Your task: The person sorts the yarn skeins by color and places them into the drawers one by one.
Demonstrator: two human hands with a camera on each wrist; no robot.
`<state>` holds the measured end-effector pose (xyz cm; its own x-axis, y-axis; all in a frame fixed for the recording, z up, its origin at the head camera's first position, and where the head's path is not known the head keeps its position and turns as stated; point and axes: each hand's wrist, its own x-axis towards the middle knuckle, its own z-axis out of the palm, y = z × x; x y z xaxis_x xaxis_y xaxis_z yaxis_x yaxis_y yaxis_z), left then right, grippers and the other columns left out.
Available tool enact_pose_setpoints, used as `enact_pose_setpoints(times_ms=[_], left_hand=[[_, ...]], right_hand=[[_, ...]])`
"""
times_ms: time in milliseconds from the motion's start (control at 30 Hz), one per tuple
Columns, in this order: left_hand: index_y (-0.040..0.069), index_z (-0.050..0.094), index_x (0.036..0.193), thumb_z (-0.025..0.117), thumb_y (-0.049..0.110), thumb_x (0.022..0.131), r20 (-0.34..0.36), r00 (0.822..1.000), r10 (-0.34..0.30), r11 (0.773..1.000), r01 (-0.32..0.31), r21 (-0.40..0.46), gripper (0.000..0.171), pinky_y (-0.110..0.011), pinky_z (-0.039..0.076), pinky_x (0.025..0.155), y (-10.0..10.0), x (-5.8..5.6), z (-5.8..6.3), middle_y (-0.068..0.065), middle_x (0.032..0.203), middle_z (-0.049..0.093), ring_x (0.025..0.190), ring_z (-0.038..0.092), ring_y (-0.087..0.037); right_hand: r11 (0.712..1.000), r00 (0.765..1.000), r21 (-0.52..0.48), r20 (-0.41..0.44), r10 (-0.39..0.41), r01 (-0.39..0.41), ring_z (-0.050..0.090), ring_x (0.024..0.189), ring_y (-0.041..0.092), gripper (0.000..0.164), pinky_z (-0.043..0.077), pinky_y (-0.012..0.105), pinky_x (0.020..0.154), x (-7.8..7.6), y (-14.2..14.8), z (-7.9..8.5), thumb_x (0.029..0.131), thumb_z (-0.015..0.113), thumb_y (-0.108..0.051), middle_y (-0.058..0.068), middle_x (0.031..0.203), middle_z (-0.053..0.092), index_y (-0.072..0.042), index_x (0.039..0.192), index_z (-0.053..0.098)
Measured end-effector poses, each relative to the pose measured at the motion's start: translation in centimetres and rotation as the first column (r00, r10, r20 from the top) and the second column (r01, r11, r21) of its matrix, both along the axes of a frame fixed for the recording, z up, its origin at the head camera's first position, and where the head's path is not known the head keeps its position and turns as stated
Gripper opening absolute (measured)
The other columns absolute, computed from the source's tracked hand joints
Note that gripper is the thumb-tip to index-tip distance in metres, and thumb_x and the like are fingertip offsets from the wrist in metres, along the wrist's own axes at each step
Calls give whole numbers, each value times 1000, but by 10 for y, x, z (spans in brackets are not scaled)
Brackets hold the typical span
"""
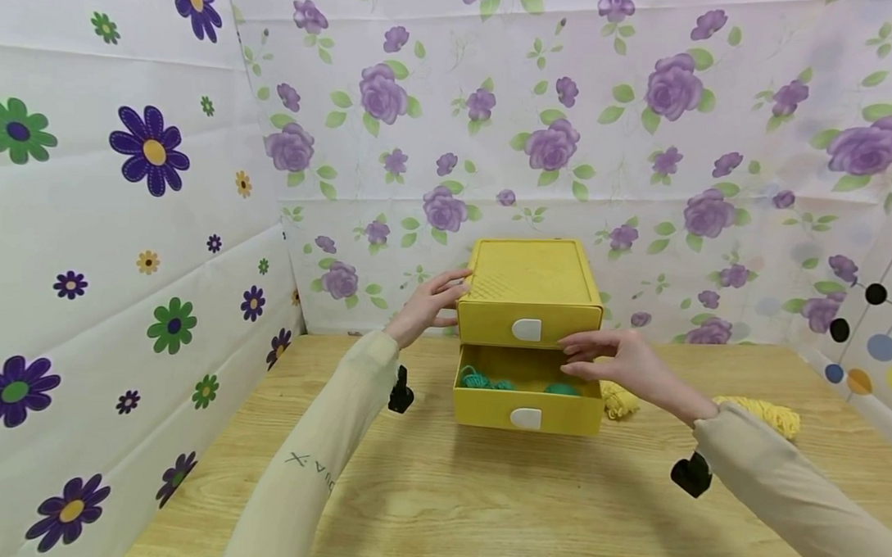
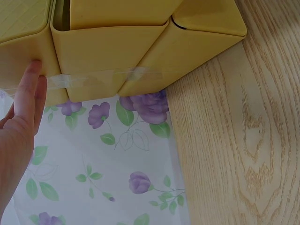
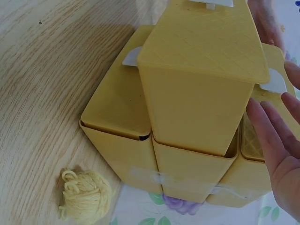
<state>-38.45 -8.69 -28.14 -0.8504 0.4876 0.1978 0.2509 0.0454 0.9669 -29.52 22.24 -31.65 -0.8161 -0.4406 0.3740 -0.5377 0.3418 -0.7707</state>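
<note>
A yellow drawer cabinet (image 1: 531, 269) stands against the back wall. Its middle drawer (image 1: 493, 410) is pulled out, while the top drawer (image 1: 481, 321) and the bottom drawer (image 3: 117, 101) are closed. Inside the pulled-out drawer lie green yarn (image 1: 475, 378) at the left and a green ball (image 1: 563, 389) at the right. My left hand (image 1: 424, 306) touches the cabinet's left side near the top, fingers extended. At the right, my right hand (image 1: 623, 365) is held beside the pulled-out drawer, its fingers fairly straight and gripping nothing; whether they touch the cabinet I cannot tell.
Yellow yarn (image 1: 619, 401) lies on the wooden table (image 1: 482, 501) right beside the cabinet, and another yellow skein (image 1: 762, 414) lies farther right, partly behind the right forearm. Flowered sheeting (image 1: 450, 147) covers the back wall. Clear tape (image 2: 93, 77) runs along the cabinet's side.
</note>
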Motion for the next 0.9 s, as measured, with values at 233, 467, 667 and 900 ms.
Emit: enact_pose_setpoints(times_ms=[233, 467, 667, 900], left_hand=[[15, 38, 139, 49, 23, 96, -15, 1000, 17, 1000, -17, -5, 45, -48, 42, 83, 1, -6, -6, -11, 131, 41, 100, 49, -28], [22, 42, 136, 52, 32, 93, -41, 998, 44, 999, -44, -19, 45, -42, 47, 78, 0, -17, -16, -6, 129, 43, 101, 50, -28], [21, 42, 137, 52, 31, 93, -30, 998, 47, 999, -47, -21, 46, -41, 47, 78, 0, -16, -14, -6, 128, 44, 100, 50, -27], [13, 35, 140, 49, 25, 96, -9, 1000, 9, 1000, -9, -21, 48, -46, 43, 83, 0, 0, -1, -13, 134, 38, 103, 48, -30]], right_hand=[[997, 999, -75, 28, 19, -17, 62, 84, 26, 36, 51, 39, 66, 2, 1, 0, 81, 68, -8, 16, 101, 62, 7, 113, 60], [985, 994, -167, 93, 51, -35, 63, 82, 27, 32, 49, 46, 66, 6, 0, 2, 82, 67, -5, 24, 100, 60, 11, 109, 59], [978, 984, -205, 165, 67, -32, 61, 83, 36, 29, 50, 43, 65, 13, -6, 3, 83, 66, -7, 24, 95, 62, 12, 105, 61], [992, 991, -125, 130, 44, -27, 62, 76, 36, 25, 51, 40, 64, 21, -15, -1, 83, 67, -13, 16, 87, 66, 7, 99, 66]])
